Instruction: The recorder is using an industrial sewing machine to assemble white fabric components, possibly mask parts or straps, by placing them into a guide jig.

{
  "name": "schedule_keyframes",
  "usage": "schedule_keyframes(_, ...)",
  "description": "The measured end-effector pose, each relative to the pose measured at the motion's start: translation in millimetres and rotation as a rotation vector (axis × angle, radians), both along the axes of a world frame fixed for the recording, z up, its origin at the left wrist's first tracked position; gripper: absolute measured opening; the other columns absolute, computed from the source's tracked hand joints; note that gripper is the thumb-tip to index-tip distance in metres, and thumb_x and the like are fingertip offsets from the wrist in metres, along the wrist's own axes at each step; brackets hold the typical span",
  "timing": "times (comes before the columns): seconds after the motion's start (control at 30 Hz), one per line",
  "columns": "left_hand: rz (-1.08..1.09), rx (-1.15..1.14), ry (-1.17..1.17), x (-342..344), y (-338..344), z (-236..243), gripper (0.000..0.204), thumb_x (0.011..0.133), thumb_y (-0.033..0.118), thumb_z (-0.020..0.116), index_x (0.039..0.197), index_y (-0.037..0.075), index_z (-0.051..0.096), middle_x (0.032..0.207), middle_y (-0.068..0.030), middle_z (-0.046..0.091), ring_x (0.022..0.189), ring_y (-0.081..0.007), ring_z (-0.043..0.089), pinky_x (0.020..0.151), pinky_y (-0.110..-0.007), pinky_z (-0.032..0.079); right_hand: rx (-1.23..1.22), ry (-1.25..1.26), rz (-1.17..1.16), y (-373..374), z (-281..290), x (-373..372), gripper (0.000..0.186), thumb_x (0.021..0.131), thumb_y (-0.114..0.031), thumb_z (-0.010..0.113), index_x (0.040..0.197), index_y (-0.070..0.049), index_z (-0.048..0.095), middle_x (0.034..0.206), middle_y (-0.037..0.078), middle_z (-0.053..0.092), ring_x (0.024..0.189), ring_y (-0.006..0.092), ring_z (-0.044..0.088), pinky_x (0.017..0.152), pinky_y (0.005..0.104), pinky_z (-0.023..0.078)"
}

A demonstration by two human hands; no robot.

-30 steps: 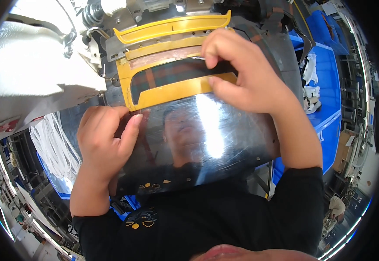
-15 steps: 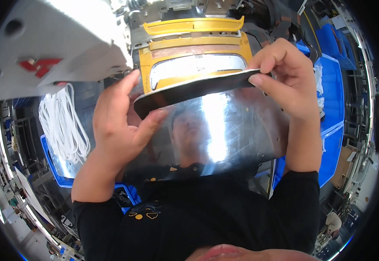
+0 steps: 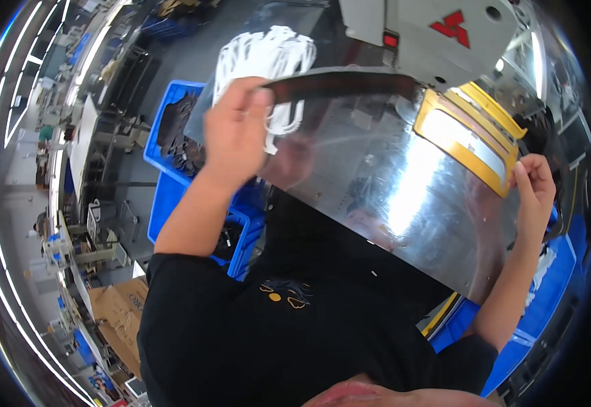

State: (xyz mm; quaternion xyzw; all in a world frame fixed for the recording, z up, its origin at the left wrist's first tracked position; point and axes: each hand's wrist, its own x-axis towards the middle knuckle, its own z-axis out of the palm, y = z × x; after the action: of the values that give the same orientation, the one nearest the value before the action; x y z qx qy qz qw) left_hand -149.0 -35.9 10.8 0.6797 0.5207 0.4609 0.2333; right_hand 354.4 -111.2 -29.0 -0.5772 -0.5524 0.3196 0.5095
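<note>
My left hand (image 3: 238, 132), a little blurred, pinches the left end of a long dark flat strip (image 3: 349, 84) with rounded corners. The strip stretches right across the shiny metal plate (image 3: 370, 163), its far end near the yellow frame (image 3: 461, 146). A bundle of white strips (image 3: 265, 54) lies just behind my left hand. At the right end of the yellow frame is my right hand (image 3: 538, 182), its fingers curled and thumb close to the index finger. Whether it grips the frame's edge or something small cannot be made out.
A grey machine head (image 3: 438, 34) with a red emblem overhangs the plate at the back right. Blue bins (image 3: 166, 129) with dark pieces stand at my left. Another blue bin (image 3: 546, 292) holding white pieces is at my right. A cardboard box (image 3: 119, 319) sits lower left.
My view has turned left. My left hand, formerly beside the strip with fingers apart, now grips its left end and has carried it left, off the yellow frame. My right hand has let go of the strip.
</note>
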Motion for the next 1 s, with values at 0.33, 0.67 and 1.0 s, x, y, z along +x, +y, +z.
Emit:
schedule_keyframes(0.33,0.797,0.029,0.071,-266,31,-75,0.038,0.107,0.027,0.071,0.129,-0.004,0.07,0.094,-0.0121,0.073,0.088,-0.0241,0.07,0.083,-0.036,0.056,-0.082,0.006,0.02,9,-3,-13,0.006,0.107,-0.01,0.069,0.105,-0.005,0.066,0.085,-0.004,0.063,0.076,0.0047,0.057,0.072,0.0207,0.045)
schedule_keyframes(0.67,0.456,-0.052,0.421,-106,39,-60,0.036,0.093,0.038,0.083,0.099,0.003,0.079,0.104,-0.019,0.074,0.103,-0.0368,0.07,0.093,-0.046,0.055,-0.136,-0.014,0.036,10,-13,-9,0.006,0.107,-0.01,0.07,0.104,-0.006,0.067,0.085,-0.006,0.061,0.074,0.0021,0.053,0.068,0.0198,0.041)
schedule_keyframes(1.0,0.041,0.079,0.569,-52,32,-40,0.025,0.086,0.03,0.085,0.097,0.009,0.077,0.102,-0.0126,0.068,0.107,-0.0382,0.064,0.094,-0.049,0.05,-0.173,-0.077,0.072,10,-9,-21,0.006,0.105,-0.008,0.07,0.105,-0.003,0.069,0.089,-0.007,0.064,0.08,0.0006,0.054,0.072,0.0187,0.042)
